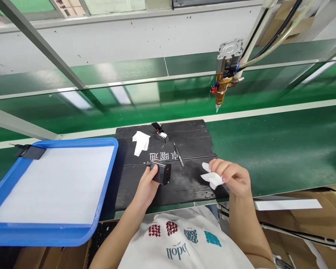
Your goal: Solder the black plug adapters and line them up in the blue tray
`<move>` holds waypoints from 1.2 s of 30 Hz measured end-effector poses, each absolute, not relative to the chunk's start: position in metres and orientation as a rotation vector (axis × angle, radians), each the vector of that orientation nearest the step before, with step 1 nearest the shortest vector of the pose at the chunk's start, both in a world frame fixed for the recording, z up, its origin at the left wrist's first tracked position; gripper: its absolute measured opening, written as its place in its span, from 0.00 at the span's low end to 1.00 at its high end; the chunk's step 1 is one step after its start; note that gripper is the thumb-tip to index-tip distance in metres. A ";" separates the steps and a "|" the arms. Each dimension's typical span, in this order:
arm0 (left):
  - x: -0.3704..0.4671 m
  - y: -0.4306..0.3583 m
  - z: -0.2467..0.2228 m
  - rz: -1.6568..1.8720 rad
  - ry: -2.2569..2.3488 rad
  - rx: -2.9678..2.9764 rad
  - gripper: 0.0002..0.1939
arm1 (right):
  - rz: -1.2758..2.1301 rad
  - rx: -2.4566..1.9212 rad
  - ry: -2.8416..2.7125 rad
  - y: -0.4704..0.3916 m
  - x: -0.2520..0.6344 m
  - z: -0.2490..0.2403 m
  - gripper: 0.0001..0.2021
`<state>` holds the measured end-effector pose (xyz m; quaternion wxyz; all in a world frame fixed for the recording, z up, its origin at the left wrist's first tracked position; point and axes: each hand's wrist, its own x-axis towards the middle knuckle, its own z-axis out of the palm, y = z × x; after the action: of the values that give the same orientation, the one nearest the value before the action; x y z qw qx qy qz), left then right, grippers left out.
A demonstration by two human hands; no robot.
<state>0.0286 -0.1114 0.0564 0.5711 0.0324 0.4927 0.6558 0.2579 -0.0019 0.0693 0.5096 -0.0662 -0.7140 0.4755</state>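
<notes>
A black power adapter [158, 174] with plug pins on its left end is gripped in my left hand [148, 186]. Its port face, with an orange port, points right. My right hand [236, 177] pinches a crumpled white tissue [213, 179] over the right edge of the black mat [134, 186]. Beyond the adapter lies a pair of black tweezers [178, 155]. Another white tissue [141, 142] rests farther back on the mat. Beside it stands a small black container [162, 137] with its lid up and something white inside.
At the left, a blue tray [115, 149] lined with white paper has a second black adapter [31, 151] on its far left corner. An amber dispensing nozzle [220, 95] with hoses hangs above the back of the green bench [282, 149]. Cardboard boxes sit below at right.
</notes>
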 end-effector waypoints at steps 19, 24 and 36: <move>0.056 -0.096 0.079 1.463 0.867 -0.008 0.18 | 0.904 -0.349 -1.877 -0.046 0.198 0.073 0.11; 0.057 -0.098 0.081 1.588 0.891 0.043 0.18 | 0.813 -0.397 -1.862 -0.049 0.191 0.069 0.10; 0.050 -0.104 0.094 1.577 0.828 0.109 0.24 | 0.566 -0.279 -1.725 -0.053 0.196 0.064 0.13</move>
<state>0.0501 -0.1037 0.0945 0.6278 0.0476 0.3611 0.6879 0.1957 -0.0527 0.0637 0.6073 -0.1205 -0.7461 0.2450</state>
